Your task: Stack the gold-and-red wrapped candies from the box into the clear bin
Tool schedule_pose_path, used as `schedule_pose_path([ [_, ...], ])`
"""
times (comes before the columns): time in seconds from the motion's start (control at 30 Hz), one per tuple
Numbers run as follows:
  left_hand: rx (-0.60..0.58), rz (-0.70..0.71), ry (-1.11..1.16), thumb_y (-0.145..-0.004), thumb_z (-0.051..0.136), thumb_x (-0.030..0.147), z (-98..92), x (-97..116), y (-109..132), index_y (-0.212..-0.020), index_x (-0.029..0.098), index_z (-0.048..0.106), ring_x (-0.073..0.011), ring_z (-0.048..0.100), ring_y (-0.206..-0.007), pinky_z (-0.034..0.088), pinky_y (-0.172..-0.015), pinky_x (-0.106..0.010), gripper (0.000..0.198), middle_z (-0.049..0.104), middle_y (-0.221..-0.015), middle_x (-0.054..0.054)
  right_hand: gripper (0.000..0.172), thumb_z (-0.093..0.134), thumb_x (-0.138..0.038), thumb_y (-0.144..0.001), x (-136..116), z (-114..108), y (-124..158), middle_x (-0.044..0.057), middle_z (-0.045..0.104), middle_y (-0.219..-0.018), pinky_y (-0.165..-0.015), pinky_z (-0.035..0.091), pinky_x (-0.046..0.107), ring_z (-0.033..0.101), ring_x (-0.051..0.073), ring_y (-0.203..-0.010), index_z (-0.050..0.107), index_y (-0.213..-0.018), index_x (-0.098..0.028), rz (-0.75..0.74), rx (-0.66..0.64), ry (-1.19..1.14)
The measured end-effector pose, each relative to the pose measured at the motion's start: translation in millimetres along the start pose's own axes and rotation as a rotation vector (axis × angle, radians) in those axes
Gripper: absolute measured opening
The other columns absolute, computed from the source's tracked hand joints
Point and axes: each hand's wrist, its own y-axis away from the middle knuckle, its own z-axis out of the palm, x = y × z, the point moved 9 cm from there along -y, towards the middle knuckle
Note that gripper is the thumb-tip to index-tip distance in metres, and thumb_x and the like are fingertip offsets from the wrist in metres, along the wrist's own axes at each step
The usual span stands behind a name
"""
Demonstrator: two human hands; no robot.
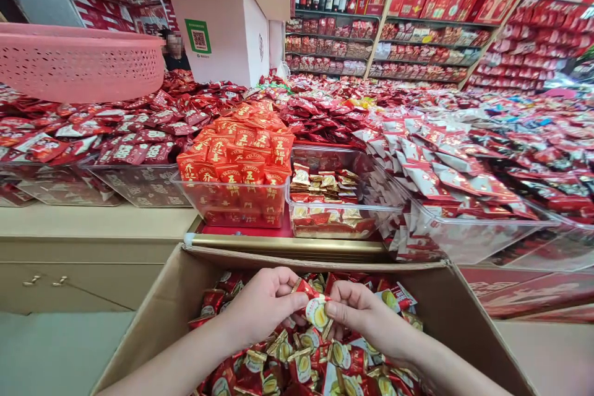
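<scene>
Both my hands meet over an open cardboard box (148, 322) filled with small red and gold wrapped candies (301, 368). Between them is one wrapped candy (316, 310), its wrapper printed with a yellow fruit picture. My left hand (269, 303) pinches its left side between thumb and fingers. From the right, my right hand (359, 312) grips the other side, thumb on top. Parts of the fingers are hidden behind the candy. Just beyond the box, a clear plastic bin (343, 226) holds a low layer of similar red and gold packets.
Left of that bin, another clear bin (232, 204) is heaped with orange-red packets. More full bins (482, 229) stand to the right. A pink perforated basket (83, 62) rests at the upper left. A person (176, 52) is behind it. Stocked shelves (385, 18) line the back.
</scene>
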Motion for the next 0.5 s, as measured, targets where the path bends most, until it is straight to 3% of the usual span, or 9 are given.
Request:
schedule_pose_path([
  [0.13,0.016,0.064,-0.105,-0.07,0.057,0.026,0.2,8.6,4.2,-0.07,0.012,0.057,-0.0105,0.051,-0.051,0.036,-0.049,-0.021,0.013,0.059,-0.056,0.002,0.029,0.064,-0.037,-0.068,-11.9,1.4,1.2,-0.002,0.053,-0.069,-0.057,0.037,0.02,0.048,0.008,-0.062,0.049,-0.08,-0.016,-0.125,0.044,0.012],
  [0.23,0.021,0.111,-0.192,-0.067,0.06,0.02,4.1,15.5,9.9,-0.07,0.013,0.06,-0.0096,0.048,-0.053,0.034,-0.051,-0.02,0.008,0.056,-0.057,0.004,0.037,0.064,-0.032,-0.068,-18.3,11.7,3.8,0.0,0.055,-0.079,-0.06,0.039,0.021,0.049,0.011,-0.069,0.05,-0.099,-0.019,-0.191,-0.005,0.127],
  [0.33,-0.005,0.156,-0.175,-0.07,0.06,0.025,7.7,23.7,15.6,-0.073,0.013,0.059,-0.0092,0.047,-0.055,0.035,-0.051,-0.019,0.012,0.055,-0.058,0.004,0.018,0.059,-0.03,-0.072,-32.9,20.2,15.3,-0.002,0.053,-0.067,-0.053,0.036,0.021,0.045,0.01,-0.059,0.055,-0.085,-0.019,-0.205,-0.026,0.439],
  [0.4,-0.028,0.213,-0.114,-0.076,0.055,0.033,7.6,32.3,19.0,-0.077,0.013,0.058,-0.0098,0.049,-0.057,0.038,-0.053,-0.02,0.02,0.056,-0.062,0.003,0.01,0.055,-0.029,-0.074,-59.8,19.0,30.1,-0.002,0.054,-0.064,-0.052,0.036,0.021,0.045,0.01,-0.058,0.055,-0.075,-0.019,-0.252,0.015,0.643],
  [0.5,-0.032,0.238,0.003,-0.082,0.044,0.041,1.9,39.0,21.2,-0.08,0.013,0.056,-0.0121,0.054,-0.061,0.043,-0.057,-0.023,0.03,0.06,-0.068,-0.002,0.007,0.052,-0.027,-0.076,-128.1,3.2,54.6,0.002,0.059,-0.079,-0.06,0.041,0.022,0.053,0.013,-0.068,0.054,-0.08,-0.021,-0.415,0.174,0.768],
])
